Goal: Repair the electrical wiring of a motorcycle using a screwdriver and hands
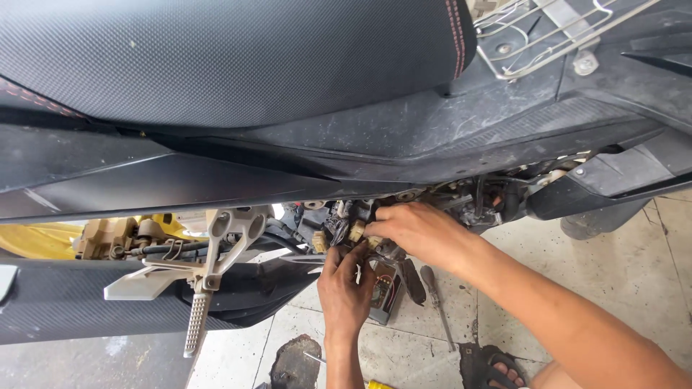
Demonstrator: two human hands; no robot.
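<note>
Left hand (344, 287), right hand (414, 229), both on tan connectors (356, 230)

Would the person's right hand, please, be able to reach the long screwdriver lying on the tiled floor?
Probably yes: the long screwdriver lies bare on the tiled floor, just below the right hand, with nothing over it; that hand is busy at the beige connectors.
</note>
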